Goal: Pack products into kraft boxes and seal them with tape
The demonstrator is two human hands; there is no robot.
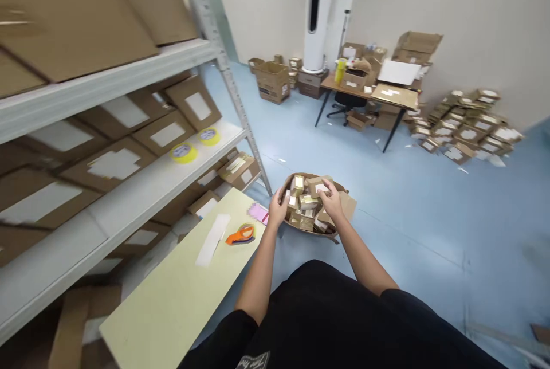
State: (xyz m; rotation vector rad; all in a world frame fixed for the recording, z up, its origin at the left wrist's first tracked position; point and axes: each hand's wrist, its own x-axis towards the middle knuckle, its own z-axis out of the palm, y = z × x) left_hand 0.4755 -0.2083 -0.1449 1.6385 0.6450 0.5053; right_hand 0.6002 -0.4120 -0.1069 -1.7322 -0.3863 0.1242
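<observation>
A large open carton (pixel 346 205) filled with several small cardboard boxes stands in front of me. My right hand (pixel 332 201) is over its right side, with thumb and fingers closed on a small brown box (pixel 317 186) bearing a white label. At the carton's left rim is my left hand (pixel 278 207). Its thumb and forefinger are apart, and I see nothing held between them. On the pale yellow tabletop (pixel 172 294) to the left lie an orange tape dispenser (pixel 241 235), a white paper strip (pixel 213 240) and a pink item (pixel 258 212) near my left hand.
A metal shelf rack (pixel 129 208) full of labelled cartons rises on the left, with two yellow tape rolls (pixel 184 153) on one shelf. Farther off, a desk (pixel 395 95) holds boxes. Small boxes (pixel 468 122) are heaped by the wall, and paper scraps dot the blue floor.
</observation>
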